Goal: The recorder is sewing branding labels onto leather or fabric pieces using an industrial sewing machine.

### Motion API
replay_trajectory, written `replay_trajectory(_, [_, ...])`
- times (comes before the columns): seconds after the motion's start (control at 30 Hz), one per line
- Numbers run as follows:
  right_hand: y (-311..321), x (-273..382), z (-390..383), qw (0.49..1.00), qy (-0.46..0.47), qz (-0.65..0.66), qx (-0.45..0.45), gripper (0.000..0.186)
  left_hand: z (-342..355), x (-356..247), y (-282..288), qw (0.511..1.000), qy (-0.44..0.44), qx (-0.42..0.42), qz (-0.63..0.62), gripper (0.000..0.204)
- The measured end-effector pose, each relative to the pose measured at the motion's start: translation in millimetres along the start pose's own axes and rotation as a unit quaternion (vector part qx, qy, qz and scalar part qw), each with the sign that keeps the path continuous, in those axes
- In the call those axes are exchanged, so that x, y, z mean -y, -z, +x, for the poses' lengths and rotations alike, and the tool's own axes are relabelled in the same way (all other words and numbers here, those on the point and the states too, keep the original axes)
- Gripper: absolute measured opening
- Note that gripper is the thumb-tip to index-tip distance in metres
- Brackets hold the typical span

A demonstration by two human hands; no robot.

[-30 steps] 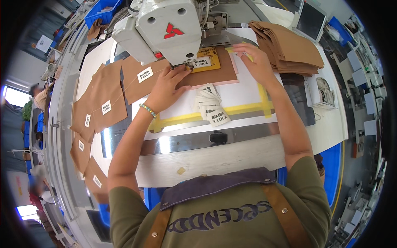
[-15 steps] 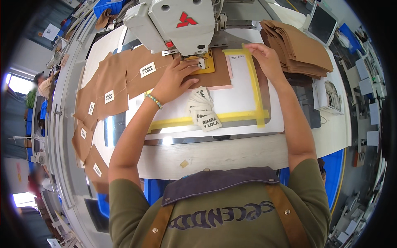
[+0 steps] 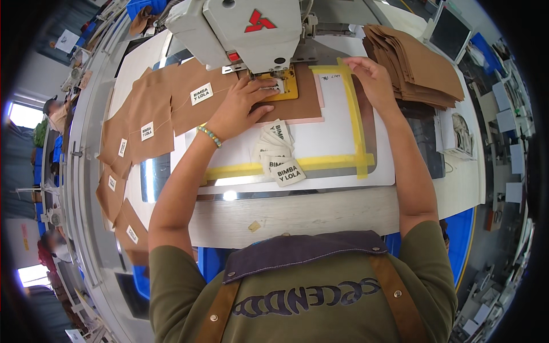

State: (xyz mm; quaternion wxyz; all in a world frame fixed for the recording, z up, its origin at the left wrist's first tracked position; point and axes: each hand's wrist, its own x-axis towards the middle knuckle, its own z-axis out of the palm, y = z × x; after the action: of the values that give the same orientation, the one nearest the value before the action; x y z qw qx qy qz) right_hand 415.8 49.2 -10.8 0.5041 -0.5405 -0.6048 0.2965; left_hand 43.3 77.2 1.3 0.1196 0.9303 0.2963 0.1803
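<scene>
Now, from the head view, the left hand [image 3: 240, 108] spreads flat, fingers open over a flat brown panel [image 3: 306, 108]; a yellow rectangular frame [image 3: 292, 87] sits at those fingertips. The right hand [image 3: 373, 83] curls loosely beside yellow tape [image 3: 350, 114], pinching or not, can't tell.

Left hand [image 3: 240, 110] is spread over the brown piece [image 3: 300, 108] at the sewing machine [image 3: 251, 43], right hand [image 3: 373, 83] just by the yellow tape [image 3: 355, 123]'s far right corner, loose white labels [image 3: 280, 157] nearer, brown stack [image 3: 414, 66] far right.
</scene>
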Motion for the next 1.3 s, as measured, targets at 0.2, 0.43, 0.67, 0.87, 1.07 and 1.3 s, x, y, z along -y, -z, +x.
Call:
replay_trajectory(0.2, [1.4,3.7,-0.6,1.000,-0.014,-0.005,-0.007,0.028,1.6,-0.9,1.9,1.000,0.003,0.011,-0.002,0.040])
replay_trajectory(0.43, [1.0,-4.4,-0.8,1.000,-0.010,-0.002,-0.006,0.028,5.4,-0.1,-1.2,1.000,0.007,0.002,0.000,0.042])
replay_trajectory(0.67, [-3.2,4.7,-5.4,0.999,-0.022,-0.039,0.004,0.026,10.2,7.5,-6.9,0.999,0.028,-0.026,0.024,0.047])
replay_trajectory(0.87, [-8.4,6.8,-10.8,0.993,0.040,-0.105,0.022,0.027,1.9,11.7,-3.6,0.991,0.124,-0.039,-0.027,0.056])
replay_trajectory(1.07, [-34.9,30.1,-24.2,0.952,0.134,-0.209,0.178,0.036,-20.8,32.2,11.9,0.995,0.087,-0.053,-0.002,0.071])
replay_trajectory(1.3, [-49.5,35.5,-35.2,0.895,0.224,-0.344,0.173,0.043,-35.1,61.3,25.7,0.997,0.069,-0.025,-0.024,0.072])
